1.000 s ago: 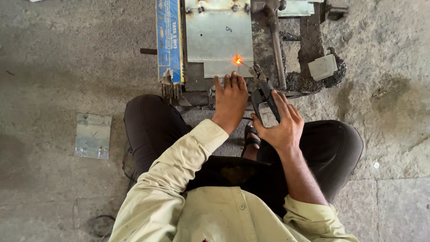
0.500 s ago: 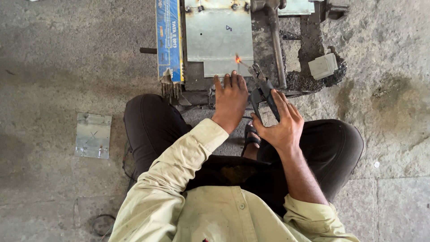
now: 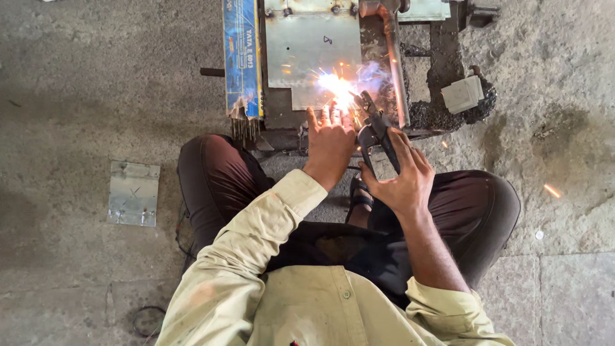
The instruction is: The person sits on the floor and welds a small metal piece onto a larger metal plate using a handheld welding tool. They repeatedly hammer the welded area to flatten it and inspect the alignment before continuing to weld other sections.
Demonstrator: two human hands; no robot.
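My right hand (image 3: 402, 178) grips a dark welding electrode holder (image 3: 373, 128), its tip at the near edge of a shiny metal sheet (image 3: 311, 51). A bright white arc (image 3: 338, 84) with sparks and bluish smoke burns at that tip. My left hand (image 3: 329, 144) rests flat beside the arc, fingers spread, on the dark metal work stand under the sheet. I sit crouched over the stand, knees apart, in dark trousers and a pale yellow shirt.
A blue box of welding rods (image 3: 242, 59) lies at the sheet's left edge, rods poking out. A steel pipe (image 3: 396, 70) runs along the right. A small metal plate (image 3: 134, 193) lies on the concrete floor at left; a pale block (image 3: 463, 94) sits at upper right.
The small orange glow at the sheet's edge has flared into a bright white arc with flying sparks and smoke. Both hands stay in nearly the same place.
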